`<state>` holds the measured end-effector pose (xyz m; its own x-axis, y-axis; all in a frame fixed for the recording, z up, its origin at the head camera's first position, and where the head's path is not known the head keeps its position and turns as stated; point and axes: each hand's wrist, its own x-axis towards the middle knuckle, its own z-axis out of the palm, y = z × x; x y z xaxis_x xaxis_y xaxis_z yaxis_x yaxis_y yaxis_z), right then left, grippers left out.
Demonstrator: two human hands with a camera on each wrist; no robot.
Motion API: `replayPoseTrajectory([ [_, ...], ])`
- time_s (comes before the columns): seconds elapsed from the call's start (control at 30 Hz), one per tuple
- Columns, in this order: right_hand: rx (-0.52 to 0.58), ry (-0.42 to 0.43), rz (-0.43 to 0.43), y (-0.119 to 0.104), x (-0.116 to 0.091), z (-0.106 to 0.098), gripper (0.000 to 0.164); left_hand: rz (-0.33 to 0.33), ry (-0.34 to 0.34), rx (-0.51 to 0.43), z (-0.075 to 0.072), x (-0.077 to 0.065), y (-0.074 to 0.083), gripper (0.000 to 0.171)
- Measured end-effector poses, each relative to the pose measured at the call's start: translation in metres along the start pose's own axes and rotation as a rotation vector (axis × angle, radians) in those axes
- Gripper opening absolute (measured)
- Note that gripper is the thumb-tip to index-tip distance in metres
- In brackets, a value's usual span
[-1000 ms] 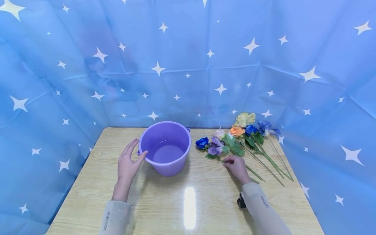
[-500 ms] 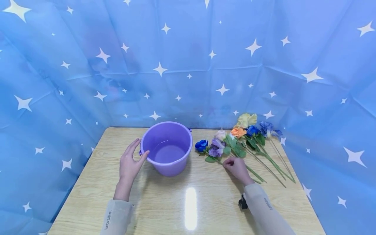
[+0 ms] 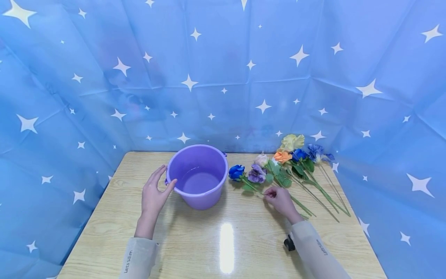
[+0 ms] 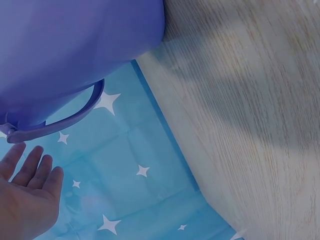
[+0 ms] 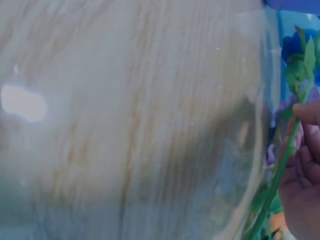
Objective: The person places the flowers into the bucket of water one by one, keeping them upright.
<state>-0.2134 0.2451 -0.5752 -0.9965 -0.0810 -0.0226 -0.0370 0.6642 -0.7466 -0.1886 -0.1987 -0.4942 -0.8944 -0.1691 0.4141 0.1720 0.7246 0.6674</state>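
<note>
A purple bucket (image 3: 198, 199) with water showing at its bottom stands upright on the table. My left hand (image 3: 153, 197) is at its left side, thumb by the rim and fingers relaxed. The left wrist view has the bucket's handle (image 4: 70, 120) just above those fingers (image 4: 40, 172). My right hand (image 3: 281, 201) pinches the green stem (image 5: 277, 175) of a blue rose (image 3: 236, 172), whose bloom points toward the bucket. Beside that rose lies a purple flower (image 3: 257, 173).
Several more flowers lie on the right of the wooden table (image 3: 188, 248): a pale pink one (image 3: 261, 159), an orange one (image 3: 282, 156), a yellow one (image 3: 292, 142) and blue ones. A blue curtain (image 3: 223, 58) with white stars surrounds the table.
The blue rose has shifted slightly left toward the bucket and now lies in front of the purple flower's leaves. My left hand and the bucket keep their places.
</note>
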Motion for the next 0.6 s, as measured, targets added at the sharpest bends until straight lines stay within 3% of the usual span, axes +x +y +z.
replayPoseTrajectory([
  [0.6, 0.044, 0.034, -0.081, -0.031, -0.002, -0.016, 0.012, 0.018, 0.006, -0.059, 0.002, -0.001, 0.001, 0.059],
])
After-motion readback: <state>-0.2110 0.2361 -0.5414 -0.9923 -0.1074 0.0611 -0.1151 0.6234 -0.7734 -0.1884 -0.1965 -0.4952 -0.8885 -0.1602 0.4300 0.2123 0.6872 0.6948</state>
